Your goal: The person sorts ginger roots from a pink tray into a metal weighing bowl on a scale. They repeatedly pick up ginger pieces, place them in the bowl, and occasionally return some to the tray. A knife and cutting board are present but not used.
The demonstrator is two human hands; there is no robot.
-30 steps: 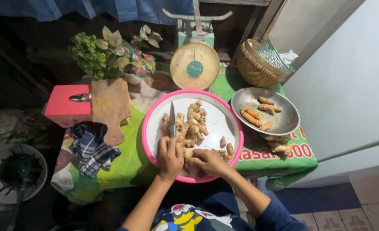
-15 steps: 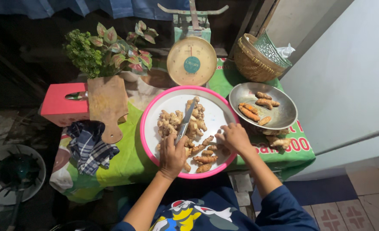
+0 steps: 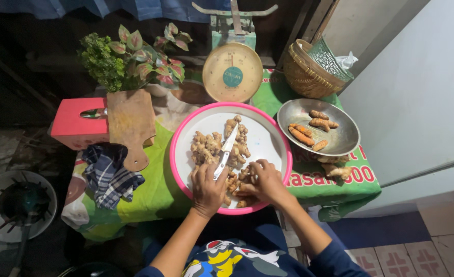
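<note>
Left to right: checked cloth (image 3: 109, 173) and wooden board (image 3: 131, 124) at nine o'clock; left hand (image 3: 208, 188) grips knife (image 3: 226, 150), right hand (image 3: 265, 180) pinches ginger root (image 3: 237, 180) at the pink-rimmed tray's (image 3: 275, 131) six o'clock; cutting well likely requires fingertips kept off the blade; steel bowl (image 3: 339, 138) at three o'clock

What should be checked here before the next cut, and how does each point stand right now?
1. Knife gripped: ok, the left hand holds its handle, blade pointing away over the roots.
2. Root secured: ok, the right hand rests on the pale roots near the tray's front edge.
3. Fingers out of the blade's path: cannot tell, the hands sit close together.
4. Work contained: ok, the roots lie inside the pink-rimmed tray.
5. Place for finished pieces: ok, the metal dish beside the tray holds only a few orange pieces.
6. Cutting board in use: not ok, it lies aside.
</note>
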